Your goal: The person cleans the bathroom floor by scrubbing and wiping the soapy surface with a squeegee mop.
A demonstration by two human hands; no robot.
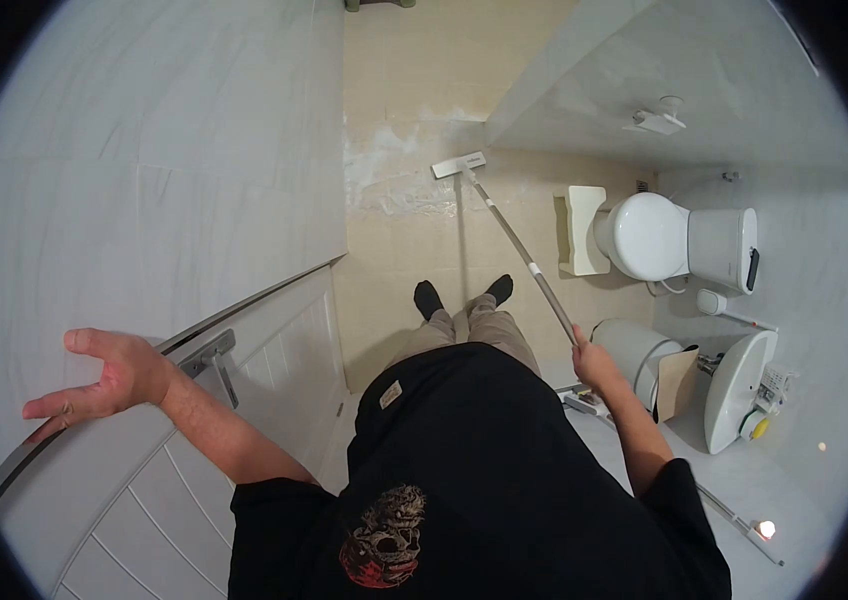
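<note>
My right hand [594,362] is wrapped round the upper part of a long grey pole [534,266]. At the pole's far end, a flat white head [459,165] rests on the beige floor beside wet, whitish foamy streaks [389,180]. On the left, my left hand [109,378] is spread with thumb and fingers apart, holding nothing, over the edge of the white door [274,350]. The door's metal handle [224,365] is close to my left wrist. Whether the palm touches the door edge is not clear.
A white toilet [649,236] stands on the right with a cream stool [584,230] before it. Nearer are a white bin [634,350], brown cardboard [677,383] and a washbasin [739,390]. Grey marbled walls [194,150] flank the floor; a wall corner juts out beyond the pole's head.
</note>
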